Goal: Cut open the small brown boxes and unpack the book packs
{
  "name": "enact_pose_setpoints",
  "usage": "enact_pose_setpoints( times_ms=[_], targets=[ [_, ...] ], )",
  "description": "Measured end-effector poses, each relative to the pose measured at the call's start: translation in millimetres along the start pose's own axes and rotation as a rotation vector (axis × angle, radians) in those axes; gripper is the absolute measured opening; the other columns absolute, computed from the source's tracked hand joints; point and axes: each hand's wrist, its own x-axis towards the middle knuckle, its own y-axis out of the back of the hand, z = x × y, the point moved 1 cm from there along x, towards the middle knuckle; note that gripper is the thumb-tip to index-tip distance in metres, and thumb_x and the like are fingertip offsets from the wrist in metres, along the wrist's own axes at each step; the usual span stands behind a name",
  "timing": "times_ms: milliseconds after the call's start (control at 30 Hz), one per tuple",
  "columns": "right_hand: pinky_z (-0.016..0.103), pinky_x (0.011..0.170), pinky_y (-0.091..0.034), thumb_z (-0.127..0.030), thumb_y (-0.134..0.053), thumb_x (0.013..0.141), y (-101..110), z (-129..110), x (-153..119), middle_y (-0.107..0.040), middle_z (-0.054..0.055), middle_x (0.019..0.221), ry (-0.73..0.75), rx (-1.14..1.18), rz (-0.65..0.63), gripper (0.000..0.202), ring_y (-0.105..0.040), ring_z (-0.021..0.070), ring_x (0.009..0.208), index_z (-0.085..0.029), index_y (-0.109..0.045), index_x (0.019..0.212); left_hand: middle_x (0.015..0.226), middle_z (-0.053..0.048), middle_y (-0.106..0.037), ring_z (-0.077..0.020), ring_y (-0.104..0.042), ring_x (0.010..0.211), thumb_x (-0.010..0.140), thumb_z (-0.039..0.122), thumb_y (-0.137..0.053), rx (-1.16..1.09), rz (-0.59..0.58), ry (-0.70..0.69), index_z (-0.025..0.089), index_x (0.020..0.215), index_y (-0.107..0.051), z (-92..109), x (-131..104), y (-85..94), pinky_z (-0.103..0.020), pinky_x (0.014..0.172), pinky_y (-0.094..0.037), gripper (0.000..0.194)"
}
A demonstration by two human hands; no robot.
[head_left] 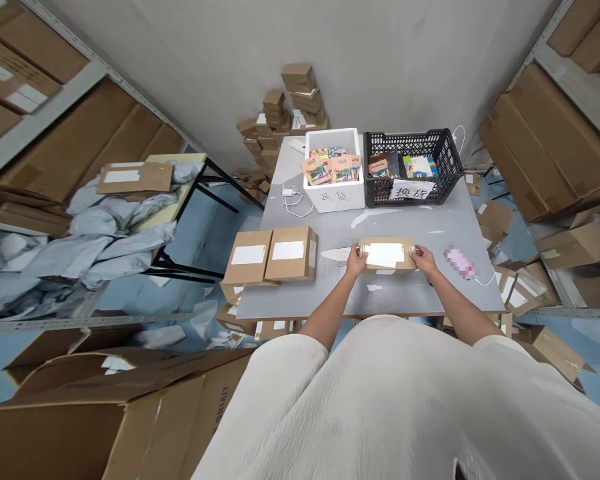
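A cardboard box (404, 263) with a white label (384, 253) on top rests near the front of the grey table (350, 297). My left hand (355, 261) grips its left end, fingers closed on the edge. At the right end, my right hand (424, 259) holds the box in the same way. Just left of my left hand lies a flat white, pointed piece (334, 255), partly hidden. A blurred pink object (460, 261) with a white cable sits to the right of my right hand.
Two labelled boxes (291, 252) stand at the table's left edge. Behind are a white foam bin (338, 198) and a black crate (453, 177), both holding booklets. Grey parcels (125, 250) pile up on the left. A big open carton (180, 413) stands at lower left.
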Motion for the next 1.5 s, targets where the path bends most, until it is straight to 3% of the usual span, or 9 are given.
enact_pose_setpoints(
  times_ms=[167, 333, 500, 700, 867, 1033, 1233, 1333, 1500],
  targets=[
    [0.043, 0.108, -0.062, -0.041, -0.082, 0.087, 16, 1, -16, -0.076, 0.015, 0.143, -0.037, 0.047, -0.102, 0.071, -0.076, 0.0285, 0.126, -0.022, -0.065, 0.153, 0.151, -0.014, -0.069, -0.0252, -0.071, 0.129, 0.096, 0.037, -0.074, -0.045, -0.005, 0.061, 0.027, 0.171, -0.040, 2, -19, 7.1, -0.035, 0.104, -0.057, 0.083],
    [0.041, 0.099, -0.063, -0.070, -0.068, 0.095, 33, -3, -24, -0.074, 0.011, 0.148, -0.075, 0.097, -0.131, 0.062, -0.077, 0.0296, 0.123, -0.029, -0.071, 0.142, 0.136, -0.012, -0.073, -0.0261, -0.070, 0.124, 0.103, 0.058, -0.070, -0.139, 0.084, 0.104, 0.022, 0.167, -0.046, 16, -36, 17.8, -0.033, 0.103, -0.053, 0.078],
    [0.034, 0.089, -0.063, -0.075, -0.064, 0.095, 26, -4, -20, -0.076, 0.009, 0.143, -0.075, 0.102, -0.090, 0.060, -0.078, 0.0267, 0.117, -0.030, -0.072, 0.134, 0.113, -0.007, -0.073, -0.0235, -0.072, 0.113, 0.104, 0.063, -0.067, -0.125, 0.094, 0.035, 0.022, 0.155, -0.058, 19, -32, 21.1, -0.031, 0.099, -0.053, 0.065],
    [0.035, 0.086, -0.062, -0.058, -0.076, 0.090, 6, 36, -22, -0.082, 0.010, 0.107, -0.143, -0.118, -0.059, 0.049, -0.079, 0.0272, 0.101, -0.021, -0.071, 0.122, 0.118, -0.008, -0.074, -0.0218, -0.074, 0.102, 0.094, 0.051, -0.084, 0.021, 0.046, 0.130, 0.021, 0.149, -0.059, -24, -35, 13.7, -0.033, 0.095, -0.058, 0.067],
    [0.039, 0.094, -0.062, -0.051, -0.080, 0.087, 3, 58, -23, -0.082, 0.007, 0.097, -0.089, -0.176, -0.037, 0.036, -0.080, 0.0279, 0.100, -0.022, -0.073, 0.108, 0.117, -0.011, -0.077, -0.0227, -0.075, 0.097, 0.087, 0.048, -0.092, -0.105, 0.018, 0.138, 0.020, 0.144, -0.065, -47, -38, 6.9, -0.036, 0.091, -0.060, 0.069],
    [0.041, 0.099, -0.063, -0.046, -0.084, 0.083, 3, 57, -16, -0.082, 0.009, 0.106, -0.037, -0.163, 0.002, 0.033, -0.080, 0.0281, 0.103, -0.022, -0.075, 0.104, 0.119, -0.013, -0.076, -0.0225, -0.075, 0.095, 0.086, 0.042, -0.092, -0.159, 0.016, 0.129, 0.018, 0.140, -0.068, -53, -31, 4.0, -0.038, 0.092, -0.061, 0.064],
    [0.044, 0.104, -0.064, -0.036, -0.082, 0.082, -5, 54, -15, -0.083, 0.011, 0.119, -0.052, -0.018, -0.026, 0.044, -0.080, 0.0272, 0.114, -0.022, -0.074, 0.123, 0.116, -0.014, -0.079, -0.0257, -0.075, 0.099, 0.082, 0.047, -0.093, -0.230, 0.005, 0.098, 0.017, 0.124, -0.075, -56, -27, 0.7, -0.044, 0.098, -0.062, 0.054],
    [0.044, 0.107, -0.063, -0.031, -0.080, 0.082, -9, 49, -18, -0.083, 0.011, 0.121, -0.061, 0.070, -0.066, 0.054, -0.080, 0.0260, 0.117, -0.022, -0.071, 0.135, 0.125, -0.015, -0.079, -0.0272, -0.076, 0.108, 0.082, 0.047, -0.092, -0.301, -0.032, 0.067, 0.018, 0.136, -0.072, -54, -27, -1.1, -0.047, 0.105, -0.061, 0.065],
    [0.048, 0.109, -0.063, -0.025, -0.081, 0.079, -5, 39, -25, -0.081, 0.013, 0.130, -0.133, 0.154, -0.081, 0.078, -0.079, 0.0280, 0.119, -0.023, -0.061, 0.154, 0.140, -0.015, -0.076, -0.0289, -0.073, 0.125, 0.085, 0.039, -0.087, -0.368, -0.144, 0.079, 0.024, 0.164, -0.051, -42, -30, -2.5, -0.050, 0.115, -0.055, 0.088]
  ],
)
